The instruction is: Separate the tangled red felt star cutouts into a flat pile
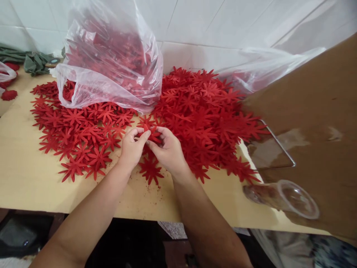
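Observation:
Both hands meet near the middle of the view over the table, holding one red flower-shaped piece (152, 134) between them. My left hand (134, 146) pinches its left side with thumb and forefinger. On the right side, my right hand (167, 149) grips it with thumb and curled fingers. Just below the hands lies a single red piece (151, 170). A loose heap of red pieces (75, 126) spreads to the left, and a taller heap (203, 119) rises to the right.
A clear plastic bag (111, 67) full of red pieces stands behind the left heap. To the right are a leaning cardboard sheet (315, 123), a metal wire frame (281, 149) and a clear plastic cup (281, 197) on its side. Green cloth (37, 63) lies far left.

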`<action>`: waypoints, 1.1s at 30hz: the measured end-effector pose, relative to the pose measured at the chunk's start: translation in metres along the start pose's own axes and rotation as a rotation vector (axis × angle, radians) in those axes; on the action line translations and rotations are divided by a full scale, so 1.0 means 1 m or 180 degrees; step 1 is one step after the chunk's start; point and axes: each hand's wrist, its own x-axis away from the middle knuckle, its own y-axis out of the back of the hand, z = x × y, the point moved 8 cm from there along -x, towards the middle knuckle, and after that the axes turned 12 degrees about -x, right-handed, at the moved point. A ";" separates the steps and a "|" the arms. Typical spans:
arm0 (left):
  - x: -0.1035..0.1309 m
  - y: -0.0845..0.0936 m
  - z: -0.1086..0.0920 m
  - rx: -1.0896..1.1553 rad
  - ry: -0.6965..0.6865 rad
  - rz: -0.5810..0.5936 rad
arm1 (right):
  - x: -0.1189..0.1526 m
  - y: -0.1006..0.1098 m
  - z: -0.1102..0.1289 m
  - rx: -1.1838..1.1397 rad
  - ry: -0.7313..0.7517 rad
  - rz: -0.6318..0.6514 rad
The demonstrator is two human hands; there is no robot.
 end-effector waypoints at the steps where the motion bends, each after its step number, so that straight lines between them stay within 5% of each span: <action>1: 0.000 0.001 -0.001 -0.0006 -0.0009 -0.0012 | 0.000 0.000 0.003 -0.0008 0.0037 -0.0048; 10: 0.013 -0.025 -0.009 0.0331 0.0056 0.0637 | -0.003 0.018 0.023 0.0010 0.0371 -0.0615; 15: 0.010 -0.023 0.000 0.0455 0.0344 0.0547 | -0.002 0.025 0.030 0.0365 0.0611 -0.0761; 21: 0.008 -0.020 0.005 0.0466 0.0489 0.0402 | 0.004 0.061 0.051 0.1413 0.1479 -0.1532; 24: 0.006 -0.017 0.005 0.0401 0.0458 0.0311 | 0.006 0.053 0.055 0.1612 0.1593 -0.1348; 30: 0.003 -0.012 0.005 0.0360 0.0381 0.0231 | 0.002 0.003 0.033 0.1155 0.0822 0.0016; 33: 0.005 -0.013 0.004 0.0318 0.0354 0.0252 | 0.000 0.005 0.025 0.1035 0.0565 -0.0110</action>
